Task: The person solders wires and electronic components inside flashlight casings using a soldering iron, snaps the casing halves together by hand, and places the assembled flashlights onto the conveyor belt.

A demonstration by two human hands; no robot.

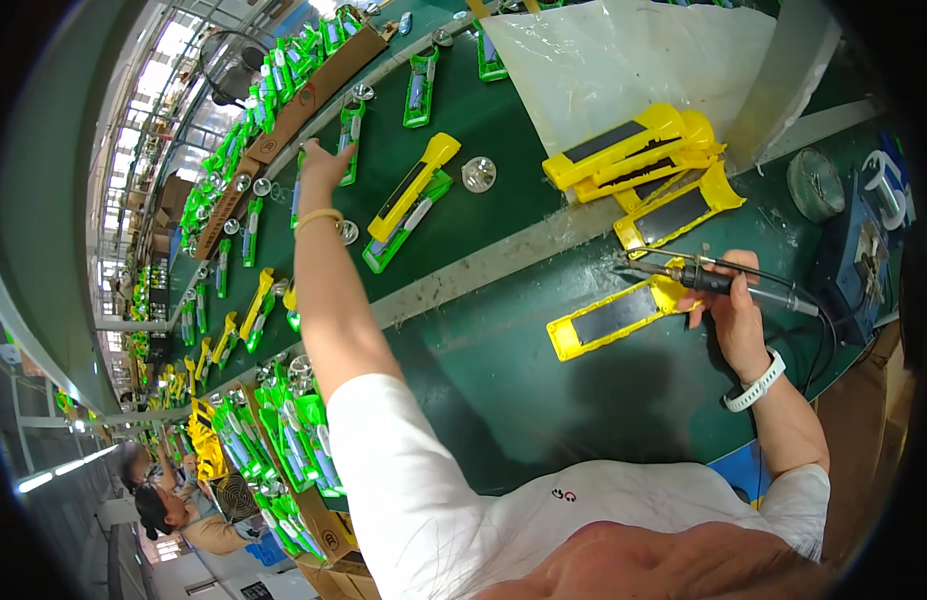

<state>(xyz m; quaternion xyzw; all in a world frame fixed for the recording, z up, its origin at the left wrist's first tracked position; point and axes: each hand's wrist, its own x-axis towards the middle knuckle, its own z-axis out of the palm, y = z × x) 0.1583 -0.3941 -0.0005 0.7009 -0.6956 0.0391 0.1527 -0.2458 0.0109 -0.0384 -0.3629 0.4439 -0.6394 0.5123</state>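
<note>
My left hand [323, 165] reaches out across the bench, thumb spread from the fingers. It is over a green casing [296, 198] that it partly hides; whether the fingers touch it I cannot tell. Beside the thumb lies another green casing [350, 140] with a clear round lens cup [362, 92] at its end. A soldering iron [718, 282] is in my right hand [735, 318], its tip pointing left. Below the tip lies a yellow casing half [556, 340] with a dark panel [615, 314], on the bench in front of me. The fingertips of my right hand are near its right end.
Several yellow casings [623, 150] are stacked at the back right, by a white sheet [593, 60]. A yellow casing [413, 190] lies across a green one. A solder spool [888, 195] and blue station [853, 265] stand right. Boxes of green casings [308, 435] are at left; people sit beyond.
</note>
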